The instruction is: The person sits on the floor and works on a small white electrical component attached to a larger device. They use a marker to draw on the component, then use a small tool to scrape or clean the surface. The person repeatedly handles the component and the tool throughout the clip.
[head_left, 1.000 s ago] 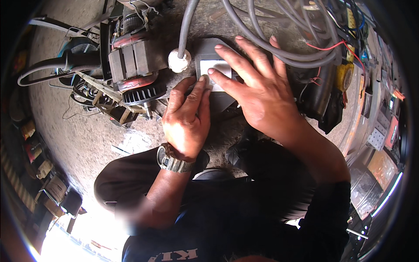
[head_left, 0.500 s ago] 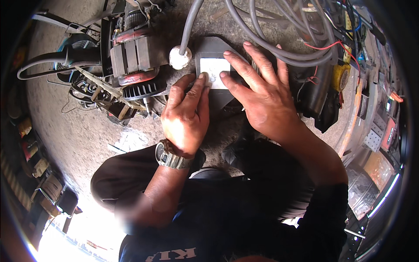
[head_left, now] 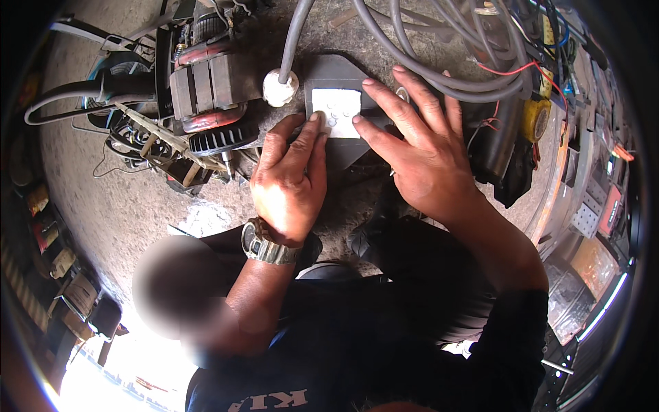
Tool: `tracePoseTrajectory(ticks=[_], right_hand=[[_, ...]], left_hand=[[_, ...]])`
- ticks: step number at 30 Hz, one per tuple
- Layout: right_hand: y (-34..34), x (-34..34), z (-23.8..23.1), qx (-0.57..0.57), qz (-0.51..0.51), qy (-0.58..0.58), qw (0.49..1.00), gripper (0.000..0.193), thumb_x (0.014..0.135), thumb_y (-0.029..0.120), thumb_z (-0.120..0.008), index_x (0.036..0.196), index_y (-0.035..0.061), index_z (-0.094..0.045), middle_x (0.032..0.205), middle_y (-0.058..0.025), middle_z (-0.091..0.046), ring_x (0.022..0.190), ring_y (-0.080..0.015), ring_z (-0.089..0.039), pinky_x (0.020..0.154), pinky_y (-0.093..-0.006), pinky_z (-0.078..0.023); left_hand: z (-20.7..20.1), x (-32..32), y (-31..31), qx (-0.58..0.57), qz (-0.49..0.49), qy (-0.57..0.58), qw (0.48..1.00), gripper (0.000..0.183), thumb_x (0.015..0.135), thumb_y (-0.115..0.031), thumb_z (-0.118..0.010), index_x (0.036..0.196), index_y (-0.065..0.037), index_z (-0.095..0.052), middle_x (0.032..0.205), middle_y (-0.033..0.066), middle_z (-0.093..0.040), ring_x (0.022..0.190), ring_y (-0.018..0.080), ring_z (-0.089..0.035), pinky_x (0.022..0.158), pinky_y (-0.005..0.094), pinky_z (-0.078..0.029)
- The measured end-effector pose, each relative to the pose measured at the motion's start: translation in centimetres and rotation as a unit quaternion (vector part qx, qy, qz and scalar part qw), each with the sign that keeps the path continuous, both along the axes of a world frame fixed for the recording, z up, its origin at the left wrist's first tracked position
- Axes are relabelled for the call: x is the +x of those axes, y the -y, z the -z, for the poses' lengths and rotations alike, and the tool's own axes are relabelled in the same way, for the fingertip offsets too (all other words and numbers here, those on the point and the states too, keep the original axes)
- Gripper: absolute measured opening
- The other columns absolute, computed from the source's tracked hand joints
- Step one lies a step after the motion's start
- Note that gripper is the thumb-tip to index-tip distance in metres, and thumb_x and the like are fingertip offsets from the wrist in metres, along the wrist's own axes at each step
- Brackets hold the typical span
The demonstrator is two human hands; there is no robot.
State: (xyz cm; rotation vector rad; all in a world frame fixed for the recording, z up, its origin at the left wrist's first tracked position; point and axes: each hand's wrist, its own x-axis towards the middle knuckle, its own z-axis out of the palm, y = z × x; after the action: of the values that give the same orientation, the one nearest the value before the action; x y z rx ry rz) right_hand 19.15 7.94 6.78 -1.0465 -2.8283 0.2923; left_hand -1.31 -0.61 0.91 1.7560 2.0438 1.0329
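A small white rectangular sheet (head_left: pixel 347 128) lies on a dark grey panel (head_left: pixel 335 67) with angled corners. Several small ring-shaped marks or pieces show on the sheet; I cannot tell which. My left hand (head_left: pixel 290 182), with a metal watch on its wrist, rests a fingertip on the sheet's left edge. Its other fingers are bent loosely, and nothing shows in its grip. At the sheet's right edge, my right hand (head_left: pixel 424 144) has its fingers spread, with two fingertips touching or close to that edge. Its palm covers part of the panel's right side.
Left of the panel stand a white rounded knob (head_left: pixel 281 90) on a grey cable and a motor-like block (head_left: pixel 213 89) with a black finned wheel (head_left: pixel 220 139). Grey cable coils (head_left: pixel 473 86) lie beyond my right hand, near a yellow tape measure (head_left: pixel 535 122). Rough concrete floor (head_left: pixel 89 158) surrounds them.
My right hand has shifted slightly right, and its fingertips have drawn back to the sheet's edge, uncovering more of it. My left hand stays nearly in place.
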Motion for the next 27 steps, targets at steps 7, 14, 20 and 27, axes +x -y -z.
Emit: tracePoseTrajectory(ticks=[7,14,20,27], right_hand=[[0.8,-1.6,0.6,0.042,-0.014,0.012,0.999,0.036,0.098,0.022,-0.067,0.132,0.0156,-0.077,0.163,-0.0059,-0.055,0.155,-0.0340,-0.044,0.116,-0.0713,-0.033],[0.4,-1.6,-0.2,-0.013,-0.016,0.027,0.999,0.048,0.095,0.009,-0.063,0.140,0.0235,-0.075,0.171,-0.0024,-0.048,0.161,-0.0342,-0.037,0.124,-0.0724,-0.025],[-0.7,-1.4,-0.6,0.030,-0.041,-0.041,0.998,0.035,0.097,0.021,-0.067,0.128,0.0104,-0.078,0.139,-0.0088,-0.068,0.138,-0.0308,-0.060,0.117,-0.0551,-0.043],[-2.1,-1.4,-0.1,-0.021,0.022,-0.066,0.997,0.043,0.087,0.030,-0.083,0.125,0.0095,-0.077,0.107,-0.0038,-0.063,0.101,-0.0228,-0.064,0.089,-0.0420,-0.053]], left_hand=[[-0.7,0.3,0.1,-0.029,-0.008,0.025,0.999,0.030,0.097,-0.008,-0.082,0.127,-0.012,-0.083,0.126,0.0120,-0.076,0.108,0.0281,-0.078,0.090,0.0373,-0.064],[-0.6,0.1,0.1,-0.030,-0.009,0.029,0.999,0.031,0.097,-0.008,-0.082,0.127,-0.013,-0.083,0.126,0.0108,-0.076,0.108,0.0285,-0.078,0.089,0.0377,-0.064],[-0.2,0.0,-0.1,0.003,0.000,0.005,1.000,0.030,0.095,-0.011,-0.083,0.125,-0.012,-0.083,0.125,0.0093,-0.075,0.102,0.0283,-0.079,0.083,0.0374,-0.066],[-0.1,0.2,0.0,0.001,-0.008,0.011,1.000,0.031,0.094,-0.008,-0.084,0.125,-0.010,-0.083,0.124,0.0101,-0.075,0.102,0.0273,-0.079,0.083,0.0362,-0.066]])
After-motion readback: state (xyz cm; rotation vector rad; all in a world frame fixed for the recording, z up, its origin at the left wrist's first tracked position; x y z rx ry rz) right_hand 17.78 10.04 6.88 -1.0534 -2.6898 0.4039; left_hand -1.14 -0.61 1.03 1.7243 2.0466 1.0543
